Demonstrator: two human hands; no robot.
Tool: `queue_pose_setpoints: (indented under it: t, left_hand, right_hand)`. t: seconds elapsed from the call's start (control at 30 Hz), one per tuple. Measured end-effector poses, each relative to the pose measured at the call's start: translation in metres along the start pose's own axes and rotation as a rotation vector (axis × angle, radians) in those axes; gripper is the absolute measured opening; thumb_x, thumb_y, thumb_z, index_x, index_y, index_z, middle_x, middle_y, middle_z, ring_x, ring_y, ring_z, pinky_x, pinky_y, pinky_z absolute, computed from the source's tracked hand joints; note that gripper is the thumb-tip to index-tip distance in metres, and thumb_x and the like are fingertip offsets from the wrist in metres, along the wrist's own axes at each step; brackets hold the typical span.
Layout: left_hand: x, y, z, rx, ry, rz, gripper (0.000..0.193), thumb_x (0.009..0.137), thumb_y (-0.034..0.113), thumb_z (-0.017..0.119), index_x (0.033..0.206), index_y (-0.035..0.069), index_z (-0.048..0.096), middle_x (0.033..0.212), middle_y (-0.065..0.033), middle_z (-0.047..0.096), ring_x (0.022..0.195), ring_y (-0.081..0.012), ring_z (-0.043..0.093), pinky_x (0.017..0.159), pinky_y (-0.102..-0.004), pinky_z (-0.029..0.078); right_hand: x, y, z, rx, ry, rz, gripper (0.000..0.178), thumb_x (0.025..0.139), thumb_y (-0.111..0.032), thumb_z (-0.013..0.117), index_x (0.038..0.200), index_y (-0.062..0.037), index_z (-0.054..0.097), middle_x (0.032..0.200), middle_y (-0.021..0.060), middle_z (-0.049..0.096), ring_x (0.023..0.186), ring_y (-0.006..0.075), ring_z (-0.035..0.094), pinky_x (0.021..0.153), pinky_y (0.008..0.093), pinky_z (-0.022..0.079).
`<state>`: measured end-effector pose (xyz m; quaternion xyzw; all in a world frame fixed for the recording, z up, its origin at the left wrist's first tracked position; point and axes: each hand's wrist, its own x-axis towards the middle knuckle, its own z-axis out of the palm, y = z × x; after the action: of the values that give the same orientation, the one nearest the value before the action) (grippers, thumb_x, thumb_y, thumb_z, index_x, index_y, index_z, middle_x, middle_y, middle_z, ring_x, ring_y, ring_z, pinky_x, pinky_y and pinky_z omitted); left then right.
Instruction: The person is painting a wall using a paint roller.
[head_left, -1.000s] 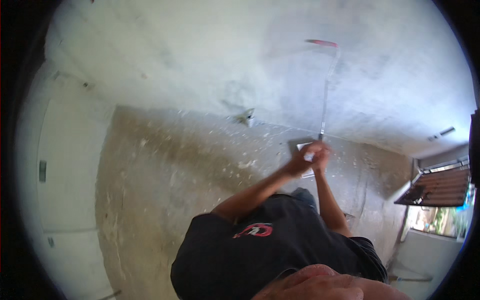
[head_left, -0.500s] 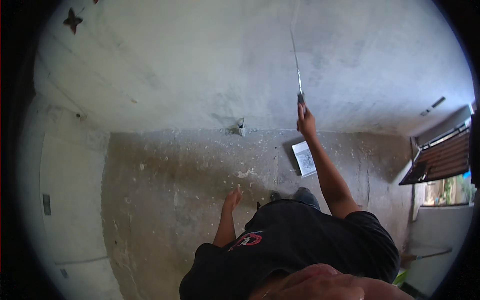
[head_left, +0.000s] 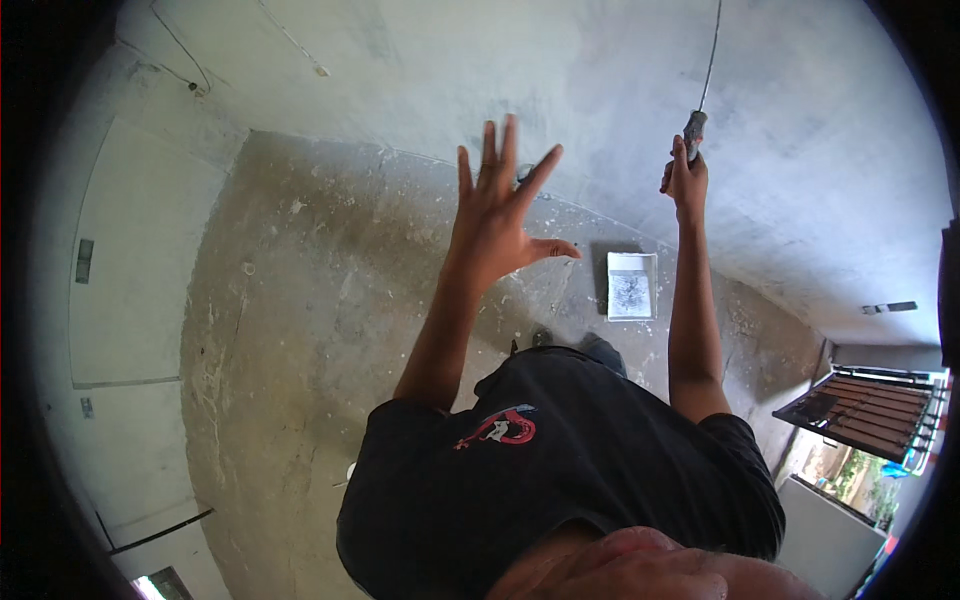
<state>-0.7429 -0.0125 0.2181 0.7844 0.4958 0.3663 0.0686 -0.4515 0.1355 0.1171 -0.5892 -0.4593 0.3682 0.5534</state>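
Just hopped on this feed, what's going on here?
The person's right-hand grip is closed around a thin metal-rod tool with a dark handle; its far end is out of view. The left-hand grip is empty, spread open. A white rectangular tray sits on the pale-speckled grey-brown floor.

Left hand [head_left: 495, 230] splayed, right hand [head_left: 687, 182] gripping handle [head_left: 695, 130]; tray [head_left: 632, 263]

2 hands [head_left: 495, 225] [head_left: 687, 182], 1 rod hndl [head_left: 696, 127], 1 wht tray [head_left: 632, 263], 1 tee [head_left: 610, 470]
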Motion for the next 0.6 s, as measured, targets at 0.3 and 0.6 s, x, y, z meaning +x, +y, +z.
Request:
queue_pose_setpoints:
  t: [0.3, 0.6]
  left_hand:
    - [0.002, 0.009, 0.024, 0.334, -0.318, 0.158, 0.112, 0.046, 0.063, 0.075, 0.146, 0.034, 0.031, 0.157, -0.0132, 0.007, 0.144, -0.0366, 0.009, 0.110, -0.0617, 0.016]
    - [-0.023, -0.038, 0.134, -0.713, -0.403, -0.240, 0.104, 0.074, 0.079, 0.049, 0.149, 0.013, 0.022, 0.153, -0.0154, 0.025, 0.135, -0.0316, 0.036, 0.107, -0.0503, 0.028]
  right_hand:
    - [-0.077, 0.157, -0.027, -0.269, 0.043, 0.090, 0.047, 0.090, -0.043, 0.060, 0.083, 0.0028, 0.060, 0.051, 0.0092, 0.054, 0.039, 0.0167, 0.054, 0.038, 0.0338, 0.041]
    - [-0.011, -0.044, -0.016, 0.070, -0.066, -0.078, 0.041, 0.097, -0.040, 0.052, 0.104, 0.0008, 0.049, 0.067, 0.0073, 0.057, 0.046, 0.0117, 0.052, 0.043, 0.0271, 0.042]
